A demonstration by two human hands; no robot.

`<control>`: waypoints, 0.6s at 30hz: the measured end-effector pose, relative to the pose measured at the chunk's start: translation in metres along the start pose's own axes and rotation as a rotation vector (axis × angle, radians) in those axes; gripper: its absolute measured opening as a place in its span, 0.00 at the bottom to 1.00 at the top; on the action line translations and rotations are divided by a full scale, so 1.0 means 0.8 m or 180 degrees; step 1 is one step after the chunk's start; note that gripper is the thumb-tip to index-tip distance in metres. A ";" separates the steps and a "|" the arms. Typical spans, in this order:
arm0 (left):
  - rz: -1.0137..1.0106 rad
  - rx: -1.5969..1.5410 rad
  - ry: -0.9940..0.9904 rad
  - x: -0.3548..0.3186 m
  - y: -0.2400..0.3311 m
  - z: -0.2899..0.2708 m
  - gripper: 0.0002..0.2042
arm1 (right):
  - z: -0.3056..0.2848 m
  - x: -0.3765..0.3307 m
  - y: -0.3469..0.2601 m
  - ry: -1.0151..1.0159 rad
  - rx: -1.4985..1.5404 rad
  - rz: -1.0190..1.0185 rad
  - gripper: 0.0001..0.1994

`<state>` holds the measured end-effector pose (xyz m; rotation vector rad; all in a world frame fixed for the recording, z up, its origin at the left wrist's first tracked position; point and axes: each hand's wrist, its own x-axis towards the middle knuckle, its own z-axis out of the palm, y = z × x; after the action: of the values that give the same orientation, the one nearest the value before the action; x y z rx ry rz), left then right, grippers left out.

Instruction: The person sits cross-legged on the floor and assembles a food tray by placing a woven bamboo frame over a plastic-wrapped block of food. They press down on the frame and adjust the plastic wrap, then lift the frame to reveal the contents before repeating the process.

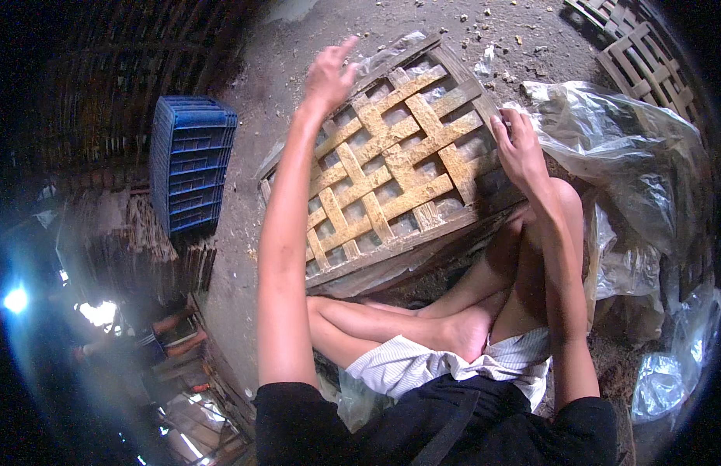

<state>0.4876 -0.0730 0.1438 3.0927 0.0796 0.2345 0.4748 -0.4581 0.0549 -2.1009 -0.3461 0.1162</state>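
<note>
A woven bamboo rack in a wooden frame lies tilted in front of my crossed legs, its slats coated with a yellowish crust. My left hand is open just beyond the rack's far left edge, fingers apart and nothing in them. At the right edge of the frame my right hand curls its fingers round the wood. Clear plastic shows along the far edge and through gaps in the weave. What lies under the rack is mostly hidden.
A blue plastic crate stands at the left. Crumpled clear plastic sheeting spreads along my right side. More woven racks lie at the far right. Crumbs dot the grey floor. Another person's limbs show at the lower left.
</note>
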 end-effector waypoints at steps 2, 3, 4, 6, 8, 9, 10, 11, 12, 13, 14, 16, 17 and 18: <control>0.0346 0.0016 -0.0185 -0.026 0.035 0.010 0.26 | 0.008 -0.005 -0.002 -0.0091 0.0038 -0.0004 0.20; 0.0558 0.0058 -0.0188 -0.033 0.041 0.016 0.26 | 0.010 -0.005 -0.002 -0.0094 0.0102 -0.0051 0.20; 0.0772 0.0093 -0.0191 -0.037 0.042 0.018 0.27 | 0.011 -0.003 0.000 -0.0095 0.0161 -0.0096 0.20; 0.0953 0.0310 -0.0002 -0.039 0.039 0.019 0.26 | 0.014 -0.003 0.000 -0.0079 0.0192 -0.0145 0.20; 0.1050 0.0373 0.0054 -0.038 0.032 0.019 0.26 | 0.016 -0.005 -0.002 -0.0048 0.0140 -0.0154 0.20; 0.1068 0.0318 0.0022 -0.036 0.030 0.018 0.26 | 0.016 -0.004 0.001 -0.0019 0.0148 -0.0187 0.20; 0.1085 0.0264 -0.0011 -0.034 0.028 0.018 0.27 | 0.017 -0.003 0.004 0.0010 0.0156 -0.0220 0.20; 0.1263 0.0321 0.0154 -0.032 0.027 0.019 0.26 | 0.017 -0.002 0.008 0.0037 0.0165 -0.0254 0.20; 0.1434 0.0387 0.0315 -0.031 0.024 0.021 0.25 | 0.017 -0.002 0.006 0.0011 0.0160 -0.0230 0.20; 0.1605 0.0453 0.0476 -0.031 0.021 0.022 0.25 | 0.017 -0.002 0.005 -0.0016 0.0155 -0.0206 0.19; 0.1576 0.0528 0.0391 -0.031 0.017 0.022 0.25 | 0.017 -0.002 0.004 -0.0043 0.0152 -0.0182 0.19; 0.1539 0.0638 0.0224 -0.029 0.020 0.024 0.26 | 0.017 -0.003 0.006 0.0011 0.0132 -0.0237 0.19; 0.1548 0.0635 0.0182 -0.027 0.021 0.025 0.26 | 0.017 -0.003 0.007 0.0037 0.0122 -0.0264 0.19; 0.1544 0.0644 0.0136 -0.027 0.021 0.023 0.26 | 0.018 -0.004 0.006 0.0019 0.0123 -0.0245 0.19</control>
<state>0.4702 -0.0912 0.1230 3.2524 -0.6923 0.3226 0.4699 -0.4499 0.0430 -2.0467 -0.4177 0.0706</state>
